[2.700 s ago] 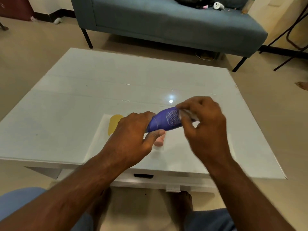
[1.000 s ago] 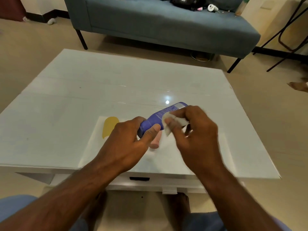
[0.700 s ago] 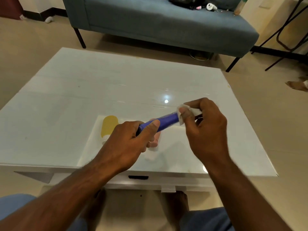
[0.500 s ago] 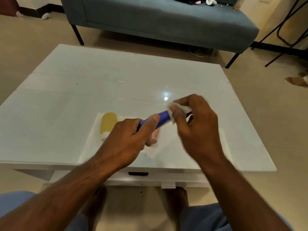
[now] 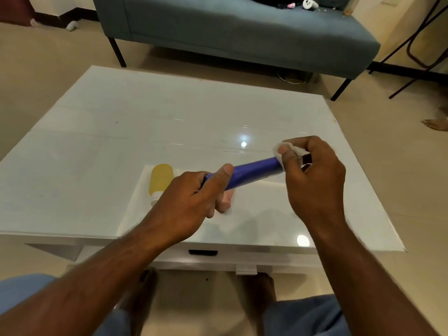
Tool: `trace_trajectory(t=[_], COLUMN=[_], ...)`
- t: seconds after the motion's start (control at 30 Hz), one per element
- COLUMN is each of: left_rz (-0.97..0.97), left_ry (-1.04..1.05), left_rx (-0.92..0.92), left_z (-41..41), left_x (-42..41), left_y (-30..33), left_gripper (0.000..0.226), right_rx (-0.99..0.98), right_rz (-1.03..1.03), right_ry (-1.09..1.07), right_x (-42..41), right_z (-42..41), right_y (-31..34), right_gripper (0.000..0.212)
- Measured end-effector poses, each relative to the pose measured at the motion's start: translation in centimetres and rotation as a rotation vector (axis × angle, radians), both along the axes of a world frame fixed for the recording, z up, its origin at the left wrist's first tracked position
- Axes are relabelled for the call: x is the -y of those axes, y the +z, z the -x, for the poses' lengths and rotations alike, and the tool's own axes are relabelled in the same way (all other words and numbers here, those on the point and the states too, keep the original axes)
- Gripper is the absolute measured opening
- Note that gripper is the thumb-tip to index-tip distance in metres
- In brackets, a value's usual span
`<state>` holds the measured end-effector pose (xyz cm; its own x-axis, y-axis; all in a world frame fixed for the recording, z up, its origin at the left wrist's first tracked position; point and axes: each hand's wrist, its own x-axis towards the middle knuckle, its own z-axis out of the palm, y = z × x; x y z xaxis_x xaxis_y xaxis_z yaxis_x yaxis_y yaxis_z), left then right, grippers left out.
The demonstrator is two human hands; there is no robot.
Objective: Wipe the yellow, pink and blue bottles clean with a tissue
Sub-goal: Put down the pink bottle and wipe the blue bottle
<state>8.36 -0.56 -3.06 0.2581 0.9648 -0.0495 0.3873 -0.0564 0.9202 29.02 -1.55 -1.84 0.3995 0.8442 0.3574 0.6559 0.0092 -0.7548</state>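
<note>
My left hand [image 5: 191, 202] grips the near end of the blue bottle [image 5: 252, 173], held above the table and pointing up to the right. My right hand [image 5: 312, 183] pinches a white tissue [image 5: 286, 150] against the bottle's far end. The yellow bottle [image 5: 161, 179] lies on a white sheet [image 5: 257, 214] left of my left hand, its white cap toward me. The pink bottle [image 5: 229, 196] lies on the sheet under the blue one, mostly hidden by my left fingers.
The white glossy table [image 5: 121, 132] has a drawer handle [image 5: 203, 252] at its front edge. A grey-blue sofa [image 5: 242, 30] stands behind it. Black metal legs [image 5: 417, 57] stand at the right. Another person's foot [image 5: 436, 123] shows at the right edge.
The tissue has slid along the blue bottle out to its far end, after moving back and forth. My left hand keeps its grip; the bottle has turned in it, label now out of sight.
</note>
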Motion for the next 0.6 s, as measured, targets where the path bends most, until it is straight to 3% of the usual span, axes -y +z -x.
trace_trajectory(t=[0.13, 0.27, 0.47, 0.6], left_rz=[0.154, 0.254, 0.357, 0.434], left_ry=[0.02, 0.054, -0.104, -0.113], left_rx=[0.107, 0.233, 0.266, 0.35], left_z=[-0.2, -0.5, -0.1, -0.5], left_x=[-0.2, -0.7, -0.7, -0.3], left_y=[0.2, 0.4, 0.6, 0.6], left_gripper=[0.067, 0.067, 0.065, 0.065], right_rx=[0.085, 0.123, -0.128, -0.037], right_rz=[-0.154, -0.149, -0.156, -0.153], right_ry=[0.147, 0.343, 0.036, 0.281], right_x=[1.2, 1.9, 0.1, 2.1], right_z=[2.7, 5.3, 1.5, 4.8], right_y=[-0.1, -0.8, 0.4, -0.2], right_gripper=[0.012, 0.016, 0.016, 0.01])
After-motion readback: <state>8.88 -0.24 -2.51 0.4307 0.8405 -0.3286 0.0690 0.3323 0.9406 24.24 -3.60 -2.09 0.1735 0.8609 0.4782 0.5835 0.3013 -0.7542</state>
